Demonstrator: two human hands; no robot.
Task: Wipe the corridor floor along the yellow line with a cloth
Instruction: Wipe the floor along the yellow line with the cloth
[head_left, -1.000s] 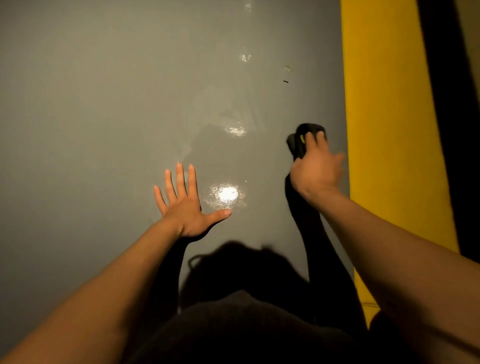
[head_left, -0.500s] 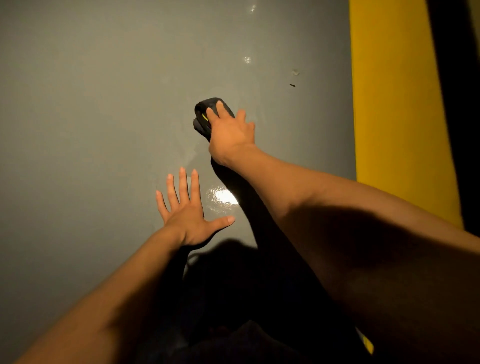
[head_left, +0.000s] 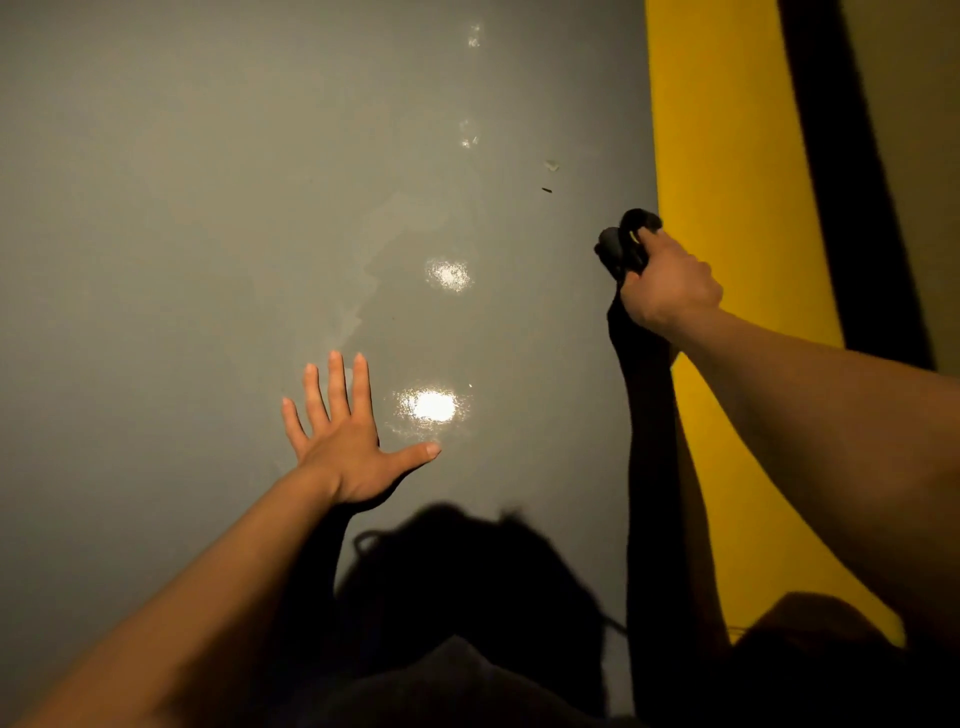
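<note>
Swinging the wipe back over to the yellow stripe

Right hand (head_left: 667, 283) is gripping the bunched dark cloth (head_left: 621, 244) and pressing it on the glossy grey corridor floor (head_left: 182, 208), now touching the edge of the broad yellow painted line (head_left: 722, 156); half a second ago it was out mid-floor. Left hand (head_left: 345, 436) is staying flat, fingers spread wide, bracing. Wet streaks are showing, so looks like the side-to-side pass is working, with the small specks (head_left: 549, 176) ahead still to reach.

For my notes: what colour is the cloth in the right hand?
Black, with a small yellow mark, as the head view shows: cloth, right hand.
</note>
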